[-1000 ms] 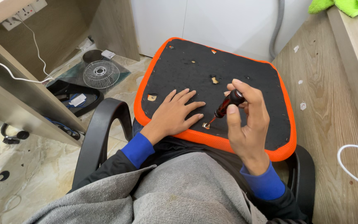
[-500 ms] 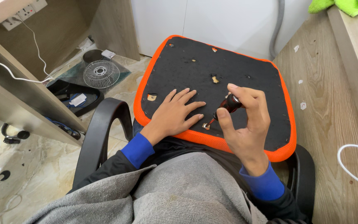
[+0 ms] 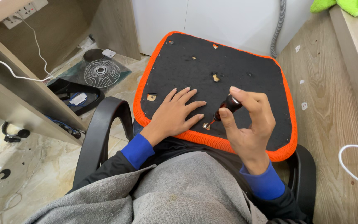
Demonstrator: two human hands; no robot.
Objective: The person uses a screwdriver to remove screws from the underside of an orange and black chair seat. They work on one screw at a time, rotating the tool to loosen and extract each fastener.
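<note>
A person seated in a black chair (image 3: pixel 100 132) balances an upturned seat cushion (image 3: pixel 245 74), black underneath with an orange mesh edge, across the lap. The left hand (image 3: pixel 175 114) lies flat, fingers spread, pinning the cushion steady. The right hand (image 3: pixel 247 124) has its grip pressed around the dark red handle of a small screwdriver (image 3: pixel 224 108), angled down so the tip meets a metal fitting (image 3: pixel 206 125) near the front edge, just beside the left fingertips. A fan grille (image 3: pixel 101 73) lies on the floor.
</note>
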